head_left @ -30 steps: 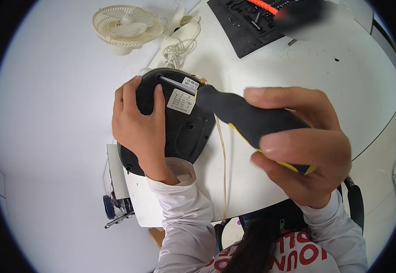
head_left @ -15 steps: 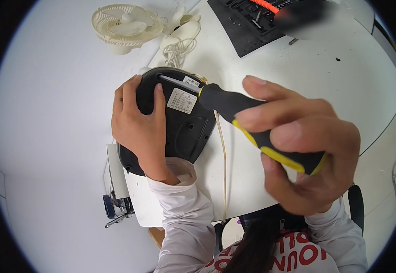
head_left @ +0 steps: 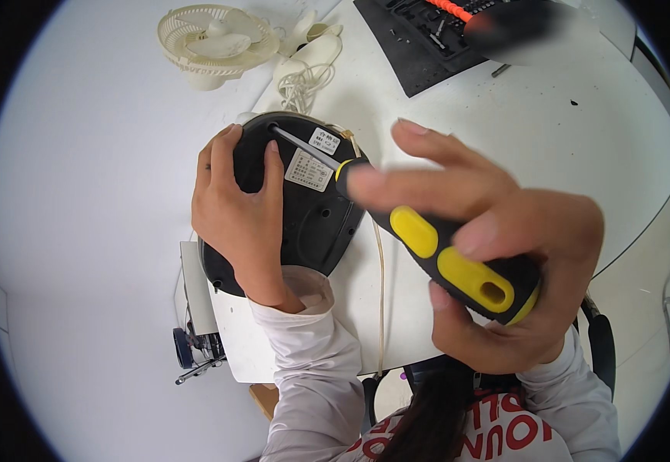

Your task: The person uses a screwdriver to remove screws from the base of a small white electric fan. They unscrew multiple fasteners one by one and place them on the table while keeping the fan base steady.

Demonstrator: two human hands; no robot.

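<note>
1. Curling loosely round the screwdriver [head_left: 473,273], the fingers of our right hand [head_left: 458,219] are partly closed: one fingertip is lifted clear, and another, blurred, lies by the neck of the handle.
2. Spreading thumb from fingers, our left hand [head_left: 238,204] grips the base [head_left: 304,223] at its left side; the thumb lies on the underside, the other fingertips at the rim.
3. We have the shaft slanting up and left across the base, its tip at a hole near the top edge, just beside our left thumb.
4. We see the black underside facing us, with two white labels [head_left: 308,171] near the shaft.
5. A pale cord [head_left: 381,308] runs down the white table [head_left: 442,115] to the right of the base.
6. Beyond the base we have a bundled white cord [head_left: 298,91], then a cream fan head [head_left: 223,46].
7. Far right of these, a tool case [head_left: 435,38] sits on a black mat [head_left: 416,79].
</note>
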